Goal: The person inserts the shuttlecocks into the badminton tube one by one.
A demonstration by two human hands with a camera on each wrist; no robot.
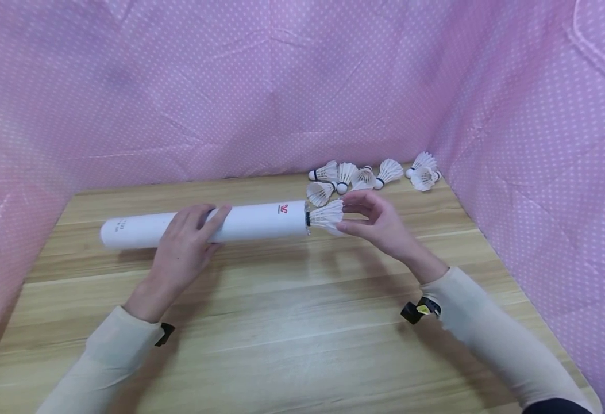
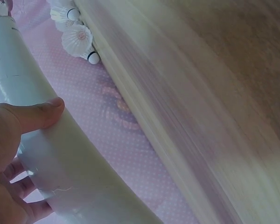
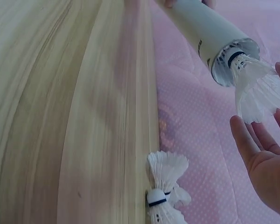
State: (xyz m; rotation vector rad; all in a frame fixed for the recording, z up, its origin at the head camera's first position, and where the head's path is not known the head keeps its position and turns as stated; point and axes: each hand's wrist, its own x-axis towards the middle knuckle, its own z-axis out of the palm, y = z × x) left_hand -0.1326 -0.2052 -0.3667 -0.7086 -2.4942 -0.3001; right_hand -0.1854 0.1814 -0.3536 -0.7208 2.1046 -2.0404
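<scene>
A long white shuttlecock tube point(image 1: 261, 221) lies sideways above the table, its open mouth facing right. My left hand point(image 1: 182, 247) grips its middle, with the thumb point(image 2: 42, 115) along one side and the fingers round the other. At the mouth, my right hand point(image 1: 382, 229) holds a white feather shuttlecock point(image 1: 326, 215) by the skirt's rim, between thumb and fingers. The cork end of this shuttlecock points into the tube and is hidden within the mouth in the right wrist view; most of its feather skirt point(image 3: 256, 91) stands outside.
Several loose shuttlecocks point(image 1: 389, 171) lie in a group along the table's back right edge, two of them point(image 1: 424, 178) by the corner. Pink dotted cloth point(image 1: 240, 86) rises behind and beside the wooden table point(image 1: 281, 333).
</scene>
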